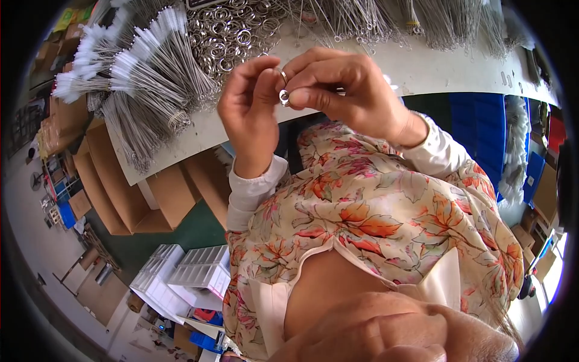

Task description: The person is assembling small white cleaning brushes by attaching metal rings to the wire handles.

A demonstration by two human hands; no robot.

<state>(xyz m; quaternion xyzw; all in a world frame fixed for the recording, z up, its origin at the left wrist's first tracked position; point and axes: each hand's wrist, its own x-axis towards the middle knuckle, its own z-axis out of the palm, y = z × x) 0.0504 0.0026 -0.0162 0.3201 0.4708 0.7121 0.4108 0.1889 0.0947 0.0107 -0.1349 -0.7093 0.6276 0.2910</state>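
Observation:
My left hand (250, 102) and my right hand (344, 87) meet in front of the white table's edge (199, 130). Between their fingertips is a small metal split ring (283, 95); both hands pinch it, thumb and forefinger closed on it. A second thin ring shows at my right forefinger tip (283, 75). Just beyond the hands lies a heap of loose metal rings (232, 33) on the table. Long white sleeves and a floral top (374, 205) fill the lower middle.
Bundles of thin wire brushes with white bristle tips (132, 72) lie on the table's left; more wire brushes (386, 18) line the far edge. Brown cardboard boxes (139, 193) stand under the table, white plastic trays (187, 274) on the floor, blue bins (476, 127) at right.

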